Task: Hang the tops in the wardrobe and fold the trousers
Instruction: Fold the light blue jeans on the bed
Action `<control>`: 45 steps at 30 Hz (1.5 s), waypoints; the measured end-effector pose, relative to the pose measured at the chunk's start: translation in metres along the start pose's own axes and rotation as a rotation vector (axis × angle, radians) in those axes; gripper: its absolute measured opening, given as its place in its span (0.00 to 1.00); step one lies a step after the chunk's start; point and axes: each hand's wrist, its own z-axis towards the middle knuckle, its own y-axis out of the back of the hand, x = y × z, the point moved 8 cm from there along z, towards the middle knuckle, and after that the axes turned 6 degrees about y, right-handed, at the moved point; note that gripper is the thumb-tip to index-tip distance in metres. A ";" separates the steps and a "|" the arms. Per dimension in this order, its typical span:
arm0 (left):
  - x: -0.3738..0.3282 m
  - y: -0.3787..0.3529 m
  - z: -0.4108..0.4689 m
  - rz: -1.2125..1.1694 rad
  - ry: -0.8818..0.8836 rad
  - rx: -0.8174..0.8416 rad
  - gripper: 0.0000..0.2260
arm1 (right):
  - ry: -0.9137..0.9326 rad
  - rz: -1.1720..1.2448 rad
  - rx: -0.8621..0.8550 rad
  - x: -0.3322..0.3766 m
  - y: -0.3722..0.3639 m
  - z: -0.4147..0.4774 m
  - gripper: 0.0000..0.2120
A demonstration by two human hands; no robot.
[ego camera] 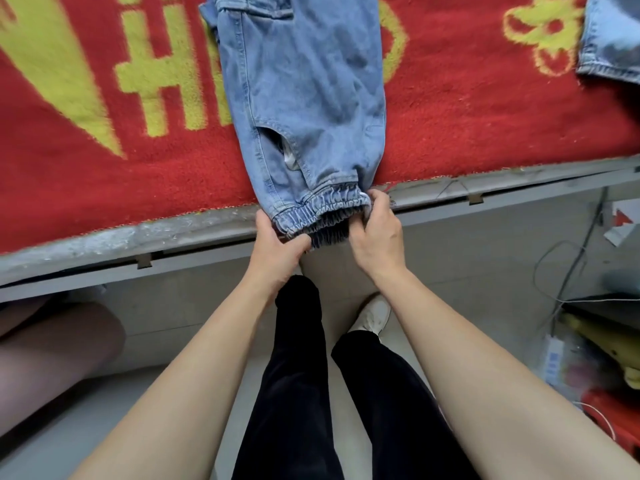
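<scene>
We are pinching the jeans (304, 98) by their elastic band at the bed (156, 237) edge — left hand (277, 244) at 9 o'clock, right hand (375, 237) at 3, fingers (375, 199) curling round it. Soft, weighty denim is lying flat toward 12.

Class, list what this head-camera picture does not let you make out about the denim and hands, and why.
- Far end of the jeans: cut off by the head view's top edge.
- The second denim piece: cropped by top and right edges; garment type unclear.
- Some fingertips of the left hand and right hand: hidden under the elastic band.
- The floor clutter at right: blurred.
</scene>
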 end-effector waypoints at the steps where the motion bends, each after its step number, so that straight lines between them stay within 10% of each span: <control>1: 0.005 -0.001 0.003 0.002 0.017 -0.002 0.25 | 0.022 -0.033 0.004 0.002 0.001 0.002 0.18; 11: 0.028 0.011 0.017 -0.169 0.215 -0.291 0.15 | -0.023 -0.246 0.016 -0.027 0.023 0.008 0.21; 18: -0.009 0.004 -0.004 0.110 -0.102 -0.466 0.20 | -0.047 -0.217 -0.160 -0.020 0.032 0.001 0.39; 24: 0.015 -0.016 0.021 0.075 0.239 -0.352 0.20 | 0.073 -0.342 -0.133 -0.014 0.029 0.000 0.17; 35: 0.046 0.017 0.014 -0.379 0.305 -0.189 0.04 | 0.090 -0.220 0.367 -0.029 -0.015 0.004 0.27; 45: 0.020 0.015 -0.023 -0.387 0.210 -0.122 0.07 | 0.163 -0.059 0.207 -0.011 0.040 -0.020 0.15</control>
